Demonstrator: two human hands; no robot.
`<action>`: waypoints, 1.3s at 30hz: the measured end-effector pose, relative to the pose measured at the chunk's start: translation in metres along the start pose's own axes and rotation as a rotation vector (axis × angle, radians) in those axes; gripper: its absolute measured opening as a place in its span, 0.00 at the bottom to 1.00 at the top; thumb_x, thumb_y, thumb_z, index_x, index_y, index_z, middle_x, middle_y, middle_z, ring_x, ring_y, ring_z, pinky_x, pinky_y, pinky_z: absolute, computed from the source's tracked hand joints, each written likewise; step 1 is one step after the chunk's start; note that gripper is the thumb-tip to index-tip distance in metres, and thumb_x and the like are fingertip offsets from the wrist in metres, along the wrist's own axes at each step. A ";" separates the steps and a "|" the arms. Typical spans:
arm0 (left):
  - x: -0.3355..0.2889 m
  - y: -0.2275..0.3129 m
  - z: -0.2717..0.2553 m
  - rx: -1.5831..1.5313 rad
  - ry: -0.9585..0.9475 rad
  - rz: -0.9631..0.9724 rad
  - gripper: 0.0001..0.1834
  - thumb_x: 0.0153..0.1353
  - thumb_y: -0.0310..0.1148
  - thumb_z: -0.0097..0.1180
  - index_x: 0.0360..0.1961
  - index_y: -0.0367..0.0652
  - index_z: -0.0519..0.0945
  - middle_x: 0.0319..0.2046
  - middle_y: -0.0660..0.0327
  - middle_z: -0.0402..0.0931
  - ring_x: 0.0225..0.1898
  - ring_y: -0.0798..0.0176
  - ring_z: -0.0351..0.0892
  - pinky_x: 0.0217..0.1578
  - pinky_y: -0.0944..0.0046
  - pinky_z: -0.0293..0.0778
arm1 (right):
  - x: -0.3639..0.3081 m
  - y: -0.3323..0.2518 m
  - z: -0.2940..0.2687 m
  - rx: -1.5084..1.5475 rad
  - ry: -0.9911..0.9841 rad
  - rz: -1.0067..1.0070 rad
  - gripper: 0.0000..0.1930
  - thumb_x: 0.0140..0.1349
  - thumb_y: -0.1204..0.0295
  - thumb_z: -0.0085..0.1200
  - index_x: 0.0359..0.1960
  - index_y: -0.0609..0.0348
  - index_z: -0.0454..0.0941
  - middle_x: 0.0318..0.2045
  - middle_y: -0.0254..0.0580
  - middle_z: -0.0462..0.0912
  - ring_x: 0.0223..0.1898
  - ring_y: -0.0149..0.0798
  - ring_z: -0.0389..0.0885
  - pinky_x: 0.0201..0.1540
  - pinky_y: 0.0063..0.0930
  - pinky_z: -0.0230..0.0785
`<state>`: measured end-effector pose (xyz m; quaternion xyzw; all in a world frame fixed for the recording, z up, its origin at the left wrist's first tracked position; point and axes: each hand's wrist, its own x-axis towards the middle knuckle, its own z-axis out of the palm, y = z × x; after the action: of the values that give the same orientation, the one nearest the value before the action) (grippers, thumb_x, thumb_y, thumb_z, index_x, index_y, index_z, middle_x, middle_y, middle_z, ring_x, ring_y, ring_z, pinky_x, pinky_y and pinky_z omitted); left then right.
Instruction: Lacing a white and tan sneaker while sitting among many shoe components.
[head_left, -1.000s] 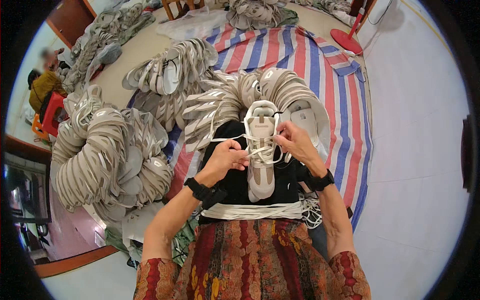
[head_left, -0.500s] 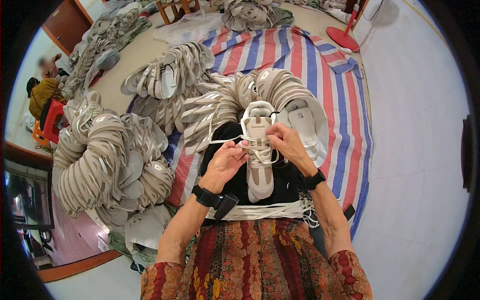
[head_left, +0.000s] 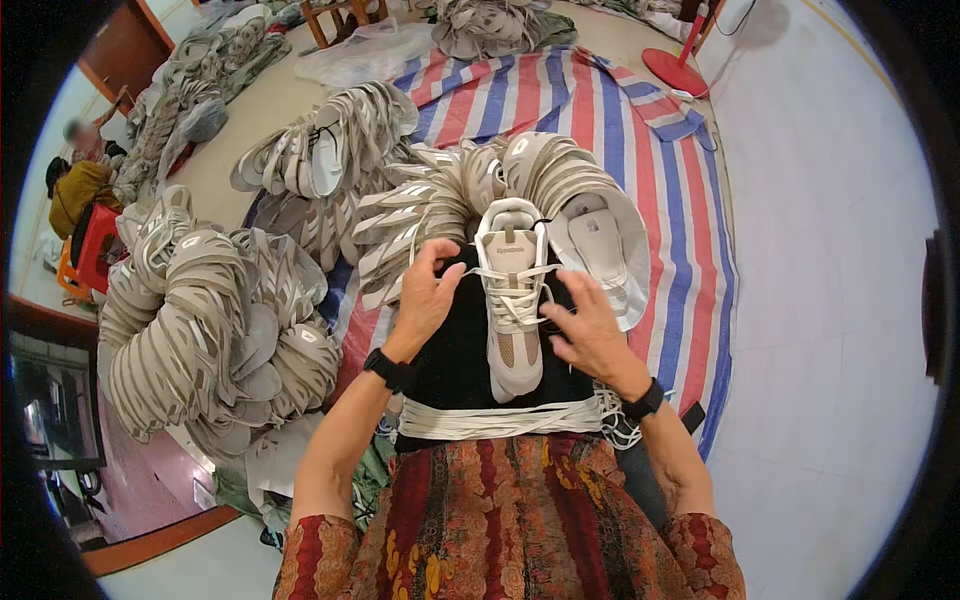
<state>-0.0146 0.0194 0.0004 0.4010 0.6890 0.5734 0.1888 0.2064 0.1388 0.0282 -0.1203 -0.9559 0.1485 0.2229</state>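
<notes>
A beige and white sneaker upper lies on the black cloth over my lap, toe toward me. Its white shoelace crosses the tongue through the eyelets. To the left of it, my left hand has closed fingers on one lace end, drawn out sideways. My right hand, on the other side, grips the opposite lace end near its fingertips, its thumb held apart beside the eyelets. Across my lap runs a bundle of loose white laces.
Curved stacks of similar uppers lie ahead and at left around a striped sheet. A red stand base is at the far right, beside the white wall. A person sits far left near a red stool.
My hands have moved apart from the middle of the sneaker upper, left hand to the left and right hand to the right. The lace between them now runs straight across the tongue.
</notes>
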 end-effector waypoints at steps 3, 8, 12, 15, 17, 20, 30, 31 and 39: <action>0.010 0.001 0.006 0.184 -0.038 0.153 0.11 0.56 0.28 0.51 0.41 0.37 0.70 0.33 0.55 0.76 0.34 0.64 0.74 0.38 0.68 0.69 | 0.000 -0.008 0.000 0.163 -0.168 -0.085 0.13 0.39 0.73 0.57 0.31 0.57 0.74 0.55 0.52 0.60 0.57 0.54 0.57 0.57 0.44 0.55; 0.018 0.002 0.005 0.179 -0.214 0.057 0.13 0.55 0.30 0.53 0.39 0.36 0.69 0.20 0.59 0.74 0.22 0.64 0.72 0.26 0.66 0.68 | 0.016 0.014 0.005 0.688 -0.100 0.229 0.08 0.48 0.68 0.56 0.22 0.59 0.74 0.56 0.48 0.61 0.56 0.44 0.60 0.56 0.34 0.54; 0.019 0.003 0.004 -0.202 -0.322 -0.295 0.10 0.57 0.29 0.52 0.40 0.40 0.69 0.18 0.68 0.68 0.19 0.77 0.63 0.17 0.77 0.59 | 0.020 0.025 0.020 1.233 0.021 0.570 0.11 0.53 0.68 0.53 0.18 0.61 0.72 0.55 0.45 0.63 0.54 0.36 0.61 0.55 0.29 0.51; 0.015 0.002 0.001 -0.288 -0.351 -0.339 0.08 0.57 0.28 0.51 0.38 0.42 0.69 0.17 0.72 0.64 0.16 0.80 0.59 0.13 0.79 0.54 | 0.018 0.029 0.025 1.246 0.037 0.576 0.11 0.53 0.70 0.50 0.16 0.61 0.69 0.53 0.47 0.65 0.57 0.38 0.58 0.59 0.30 0.46; 0.014 -0.002 -0.005 -0.329 -0.366 -0.334 0.08 0.57 0.28 0.51 0.37 0.43 0.69 0.16 0.73 0.62 0.14 0.80 0.57 0.12 0.79 0.52 | 0.019 0.030 0.027 1.272 0.063 0.544 0.10 0.53 0.70 0.52 0.18 0.61 0.72 0.53 0.44 0.65 0.52 0.35 0.63 0.54 0.27 0.53; 0.010 -0.012 -0.024 -0.715 -0.262 -0.466 0.12 0.53 0.24 0.55 0.37 0.45 0.68 0.13 0.74 0.60 0.12 0.79 0.54 0.10 0.76 0.51 | 0.021 0.031 0.028 1.126 -0.019 0.553 0.07 0.53 0.72 0.52 0.22 0.62 0.74 0.51 0.42 0.66 0.51 0.34 0.65 0.51 0.24 0.56; -0.001 -0.023 -0.087 -0.034 -0.116 -0.297 0.12 0.53 0.24 0.53 0.40 0.43 0.69 0.21 0.65 0.71 0.18 0.71 0.69 0.17 0.71 0.65 | 0.049 0.030 0.027 0.534 0.150 0.222 0.10 0.50 0.72 0.55 0.34 0.59 0.74 0.47 0.45 0.67 0.49 0.44 0.65 0.52 0.34 0.58; 0.004 -0.018 -0.073 0.254 -0.098 0.002 0.14 0.51 0.24 0.55 0.41 0.41 0.70 0.32 0.57 0.74 0.31 0.61 0.74 0.31 0.64 0.70 | 0.055 0.033 0.026 0.361 0.121 0.087 0.09 0.49 0.72 0.56 0.33 0.58 0.74 0.47 0.45 0.66 0.50 0.46 0.64 0.51 0.35 0.59; 0.043 0.006 0.024 0.403 -0.442 0.706 0.07 0.50 0.27 0.53 0.32 0.40 0.72 0.30 0.53 0.71 0.35 0.49 0.69 0.38 0.57 0.64 | 0.060 0.061 0.021 0.133 -0.095 -0.065 0.11 0.53 0.64 0.52 0.25 0.60 0.78 0.44 0.43 0.72 0.50 0.46 0.64 0.52 0.37 0.58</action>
<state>-0.0213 0.0678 0.0086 0.7525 0.5512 0.3579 0.0425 0.1540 0.2080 0.0129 -0.0669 -0.9569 0.2097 0.1896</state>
